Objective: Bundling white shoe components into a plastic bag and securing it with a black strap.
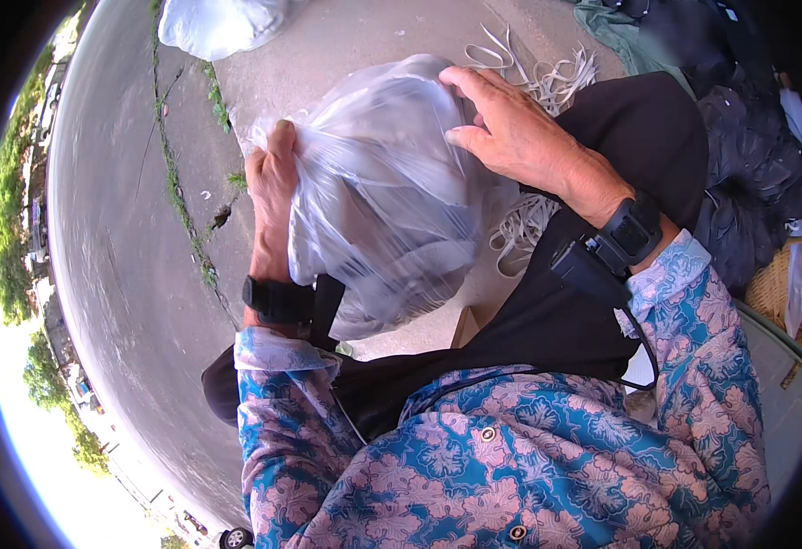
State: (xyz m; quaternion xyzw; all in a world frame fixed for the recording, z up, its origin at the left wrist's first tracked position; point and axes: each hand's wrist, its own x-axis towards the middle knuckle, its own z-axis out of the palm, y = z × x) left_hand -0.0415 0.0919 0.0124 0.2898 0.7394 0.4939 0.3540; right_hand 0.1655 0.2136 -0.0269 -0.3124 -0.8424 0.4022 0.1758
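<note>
A full, translucent white plastic bag (392,192) hangs between my knees, with greyish contents showing dimly through the film. My left hand (275,169) is closed round the bag's gathered neck at its left side. The plastic is drawn into tight creases that fan out from that fist. On the bag's right side my right hand (502,123) has its thumb and fingers spread apart, with the fingertips at the plastic. What exactly fills the bag cannot be made out.
Loose white straps (566,80) lie in a tangle on the concrete beyond and beneath the bag. Another white bag (223,23) sits at the far left. Dark plastic bags (753,174) crowd my right side, near a woven basket (771,284). A weedy crack (177,188) runs through the pavement.
</note>
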